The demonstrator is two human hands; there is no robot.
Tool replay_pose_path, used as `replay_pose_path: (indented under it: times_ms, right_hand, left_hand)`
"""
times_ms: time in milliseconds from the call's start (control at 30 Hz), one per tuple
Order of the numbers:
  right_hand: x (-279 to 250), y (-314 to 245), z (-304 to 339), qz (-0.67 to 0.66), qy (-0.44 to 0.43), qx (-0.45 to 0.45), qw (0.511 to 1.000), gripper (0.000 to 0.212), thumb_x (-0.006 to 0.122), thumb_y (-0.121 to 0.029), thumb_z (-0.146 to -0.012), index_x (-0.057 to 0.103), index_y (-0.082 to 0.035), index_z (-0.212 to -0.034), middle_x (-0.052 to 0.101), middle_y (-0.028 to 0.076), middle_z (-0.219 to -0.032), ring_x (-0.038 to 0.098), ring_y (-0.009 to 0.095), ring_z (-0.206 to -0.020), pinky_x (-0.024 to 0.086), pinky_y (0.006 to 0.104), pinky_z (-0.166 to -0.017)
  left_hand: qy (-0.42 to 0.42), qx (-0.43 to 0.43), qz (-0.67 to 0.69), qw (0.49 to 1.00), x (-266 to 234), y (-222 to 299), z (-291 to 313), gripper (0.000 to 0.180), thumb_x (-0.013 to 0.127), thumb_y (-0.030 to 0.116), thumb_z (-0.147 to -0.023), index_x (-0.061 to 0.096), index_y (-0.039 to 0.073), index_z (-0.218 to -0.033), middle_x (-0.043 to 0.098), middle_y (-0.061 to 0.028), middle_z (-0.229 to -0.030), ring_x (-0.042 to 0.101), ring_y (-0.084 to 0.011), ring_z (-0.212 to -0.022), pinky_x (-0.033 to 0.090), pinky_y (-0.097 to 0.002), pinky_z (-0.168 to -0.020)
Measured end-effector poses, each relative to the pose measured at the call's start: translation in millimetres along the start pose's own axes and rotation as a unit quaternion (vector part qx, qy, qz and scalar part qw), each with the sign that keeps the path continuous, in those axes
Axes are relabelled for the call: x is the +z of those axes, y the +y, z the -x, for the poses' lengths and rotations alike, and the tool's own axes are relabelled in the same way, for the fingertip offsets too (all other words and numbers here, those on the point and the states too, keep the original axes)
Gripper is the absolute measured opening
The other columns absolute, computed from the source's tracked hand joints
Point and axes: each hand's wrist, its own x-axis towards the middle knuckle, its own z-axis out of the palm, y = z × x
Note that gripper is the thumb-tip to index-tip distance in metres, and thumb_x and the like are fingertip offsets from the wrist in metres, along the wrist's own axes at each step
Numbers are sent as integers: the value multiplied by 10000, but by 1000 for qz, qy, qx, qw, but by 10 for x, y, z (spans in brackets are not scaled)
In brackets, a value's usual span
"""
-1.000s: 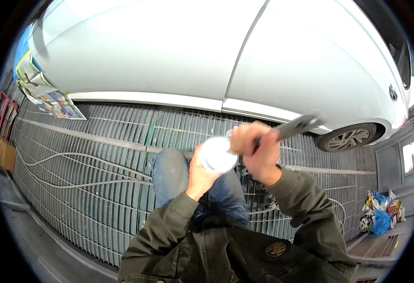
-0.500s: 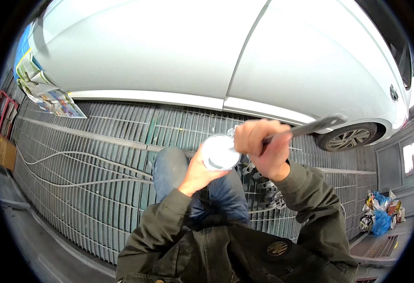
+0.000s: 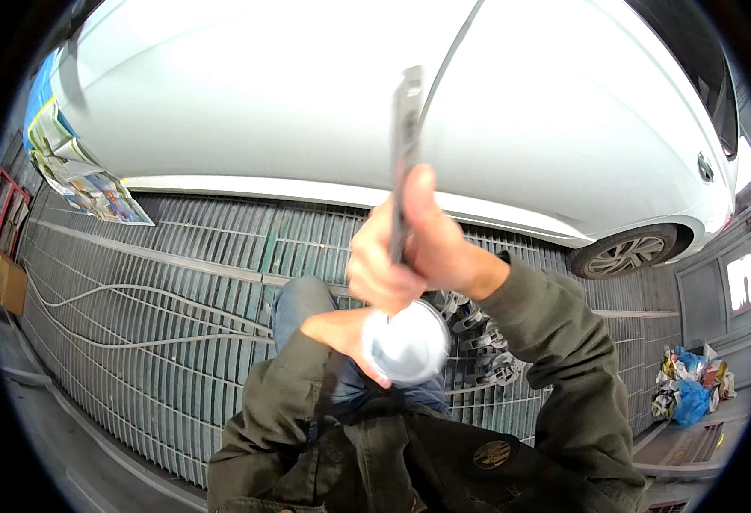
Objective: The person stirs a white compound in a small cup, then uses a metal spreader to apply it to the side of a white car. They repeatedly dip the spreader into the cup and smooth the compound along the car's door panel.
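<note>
Fingers (image 3: 371, 275) of our right hand (image 3: 434, 248) wrap tightly around a long, flat, dark-grey tool (image 3: 405, 141), blurred and pointing away from us; our left hand (image 3: 343, 332) curls part-closed around a round, white, open-topped cup (image 3: 435, 355), just beside our right.

Bends both arms (image 3: 559, 342) inward. Curves left hand (image 3: 351, 333) low in front of the torso (image 3: 384, 453); holds right hand (image 3: 431, 248) just beyond it, curling fingers (image 3: 370, 256) tightly, with thumb (image 3: 422, 190) extended forward.
</note>
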Motion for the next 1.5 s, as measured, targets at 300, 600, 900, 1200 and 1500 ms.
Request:
replay_pose_path:
  times_ms: [300,600,900,1200,1500]
  right_hand:
    - [-54,306,441,110,345,-166,917,758,190,-758,-923,354,-93,-597,288,-1,-536,262,136,-483,238,295,-463]
    - [-28,506,458,220,361,-249,872,645,428,-642,-962,429,-74,-658,441,7,-580,372,87,-516,278,254,-472]
    - [58,501,592,273,269,-169,908,751,246,-754,-922,373,-89,-595,346,7,-536,332,155,-507,278,329,-494]
    - [162,363,551,215,216,-139,942,812,186,-757,-909,388,-75,-516,418,35,-492,389,168,-444,326,303,-463]
    - [69,154,220,152,191,-102,964,794,214,-772,-906,396,-88,-547,410,17,-503,388,148,-460,318,282,-451]
  left_hand:
    - [397,36,49,916,234,-269,-227,772,860,104,-651,489,0,-1320,589,-81,-1227,540,-189,-1157,420,-353,-1017]
    - [459,56,-108,880,353,-575,-378,791,846,86,-632,478,35,-1331,492,-129,-1223,498,-287,-1192,402,-386,-1033]
    - [468,37,-125,874,341,-618,-339,758,896,189,-630,508,38,-1264,628,-112,-1179,604,-204,-1112,476,-355,-961]
    - [205,-62,42,976,169,-322,-125,830,861,100,-615,483,20,-1349,585,-74,-1277,535,-182,-1185,407,-345,-1039]
    - [21,9,16,1000,94,-21,-52,751,893,118,-629,537,19,-1284,629,-81,-1217,571,-184,-1127,439,-352,-1003]
